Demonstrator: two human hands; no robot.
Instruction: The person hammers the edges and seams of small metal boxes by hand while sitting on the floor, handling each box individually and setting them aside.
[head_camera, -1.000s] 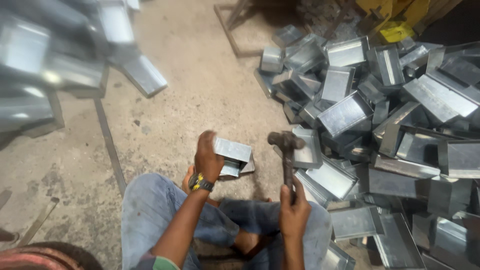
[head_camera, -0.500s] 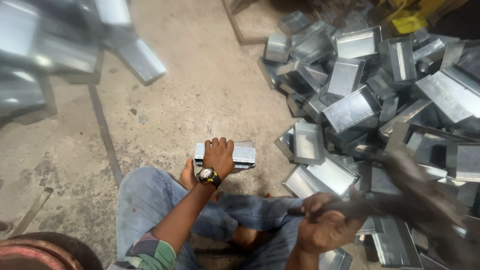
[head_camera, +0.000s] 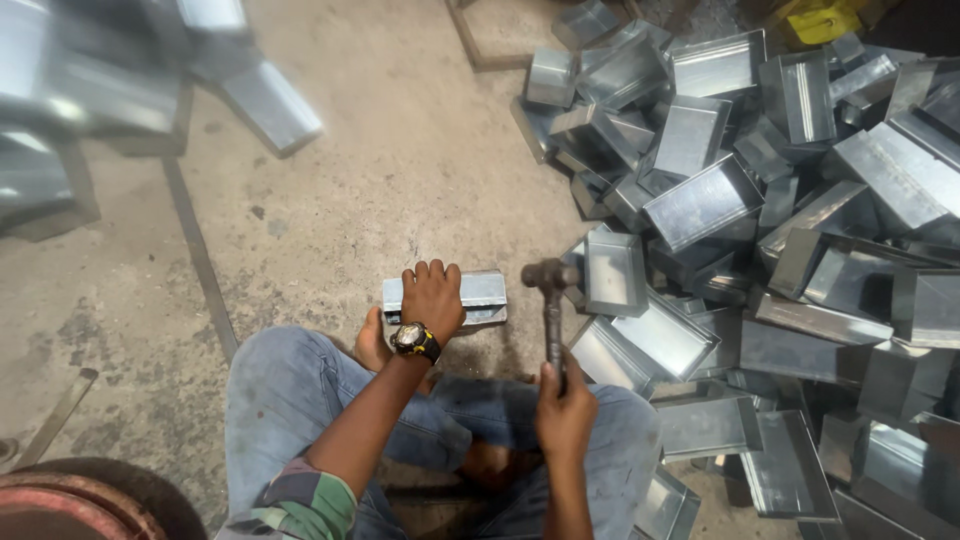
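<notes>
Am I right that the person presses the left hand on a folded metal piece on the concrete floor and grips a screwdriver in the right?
Not quite: the head view shows the right hand gripping a hammer, not a screwdriver. The left hand does press on the folded metal piece on the concrete floor.

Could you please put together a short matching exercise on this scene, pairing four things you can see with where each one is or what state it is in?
Things:
1. grey folded sheet-metal box
2. dark-headed hammer with a long handle
3. black-and-yellow wristwatch
4. heap of grey sheet-metal trays

Places or states:
A. on the left wrist
B. piled on the concrete floor, at the right of the view
C. pressed down on the floor under the left hand
D. held upright by its handle in the right hand

Pairs: 1-C, 2-D, 3-A, 4-B
</notes>
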